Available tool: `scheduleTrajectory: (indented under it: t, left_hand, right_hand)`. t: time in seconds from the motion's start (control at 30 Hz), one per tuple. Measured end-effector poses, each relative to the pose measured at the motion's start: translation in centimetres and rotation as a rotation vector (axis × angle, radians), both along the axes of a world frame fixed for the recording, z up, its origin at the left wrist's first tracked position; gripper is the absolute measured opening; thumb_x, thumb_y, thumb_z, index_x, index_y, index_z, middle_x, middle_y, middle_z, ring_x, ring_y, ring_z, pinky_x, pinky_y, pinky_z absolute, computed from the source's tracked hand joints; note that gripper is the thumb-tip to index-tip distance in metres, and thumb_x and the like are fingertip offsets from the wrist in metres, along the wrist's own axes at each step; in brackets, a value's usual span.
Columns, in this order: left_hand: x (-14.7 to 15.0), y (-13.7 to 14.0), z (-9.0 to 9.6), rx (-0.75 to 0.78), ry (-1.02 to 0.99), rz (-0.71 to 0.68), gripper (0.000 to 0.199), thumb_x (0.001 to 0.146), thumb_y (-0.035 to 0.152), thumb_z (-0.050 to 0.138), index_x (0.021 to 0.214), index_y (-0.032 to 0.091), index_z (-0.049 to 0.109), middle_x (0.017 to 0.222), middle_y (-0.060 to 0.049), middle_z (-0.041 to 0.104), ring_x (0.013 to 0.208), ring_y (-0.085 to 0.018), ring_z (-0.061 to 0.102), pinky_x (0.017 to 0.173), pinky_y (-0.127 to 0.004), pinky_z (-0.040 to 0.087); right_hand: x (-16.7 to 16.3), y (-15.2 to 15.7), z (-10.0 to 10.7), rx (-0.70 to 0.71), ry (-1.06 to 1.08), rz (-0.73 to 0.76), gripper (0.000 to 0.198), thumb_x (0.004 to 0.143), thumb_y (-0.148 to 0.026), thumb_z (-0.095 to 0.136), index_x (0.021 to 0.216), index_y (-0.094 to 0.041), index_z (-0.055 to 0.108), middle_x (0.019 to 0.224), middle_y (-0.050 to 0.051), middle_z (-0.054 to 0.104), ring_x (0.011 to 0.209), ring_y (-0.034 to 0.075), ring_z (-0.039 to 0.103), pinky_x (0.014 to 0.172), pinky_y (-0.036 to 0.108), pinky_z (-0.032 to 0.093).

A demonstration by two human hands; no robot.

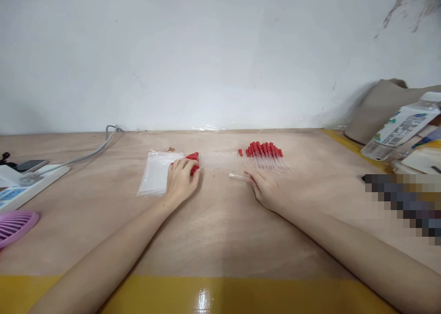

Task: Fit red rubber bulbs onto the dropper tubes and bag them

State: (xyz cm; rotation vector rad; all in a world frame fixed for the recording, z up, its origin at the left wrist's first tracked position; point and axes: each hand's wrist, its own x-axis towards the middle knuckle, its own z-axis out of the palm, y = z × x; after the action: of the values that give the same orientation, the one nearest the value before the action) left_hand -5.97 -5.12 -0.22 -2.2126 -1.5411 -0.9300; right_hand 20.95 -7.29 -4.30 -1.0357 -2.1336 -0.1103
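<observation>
My left hand rests over a small pile of red rubber bulbs, its fingers curled down onto them; the fingertips are partly hidden. Beside it lies a row of clear dropper tubes without bulbs. My right hand is closed, pinching a clear tube that sticks out to the left, just above the table. One red-bulbed dropper slants down towards my right fingers; whether they touch it, I cannot tell. Behind that hand, several droppers with red bulbs lie side by side.
A clear zip bag with white contents lies left of the bulbs. Further left are a power strip with a grey cable, a phone and a purple basket. At right stand a tilted bottle and a beige bag.
</observation>
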Motion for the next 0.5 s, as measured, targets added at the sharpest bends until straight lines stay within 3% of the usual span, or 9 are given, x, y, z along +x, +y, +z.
scheduleTrajectory:
  t: [0.2,0.5]
  left_hand:
    - [-2.7,3.1,1.6,-0.128,-0.029,-0.02,0.019,0.081,0.027,0.046,0.08,0.018,0.063,0.086,-0.006,0.058,0.088,-0.023,0.052,0.082,-0.035,0.04]
    - [-3.4,9.7,4.5,-0.426,0.261,-0.233,0.022,0.078,0.024,0.045,0.086,0.018,0.064,0.089,-0.007,0.056,0.085,-0.021,0.052,0.08,-0.032,0.04]
  right_hand:
    - [0.3,0.1,0.1,0.006,-0.037,0.018,0.024,0.089,-0.016,0.034,0.093,-0.019,0.058,0.084,0.007,0.057,0.08,0.018,0.054,0.071,0.031,0.044]
    - [0.2,0.0,0.3,-0.059,-0.002,0.027,0.022,0.09,-0.02,0.032,0.091,-0.019,0.055,0.084,0.006,0.059,0.08,0.018,0.053,0.075,0.033,0.043]
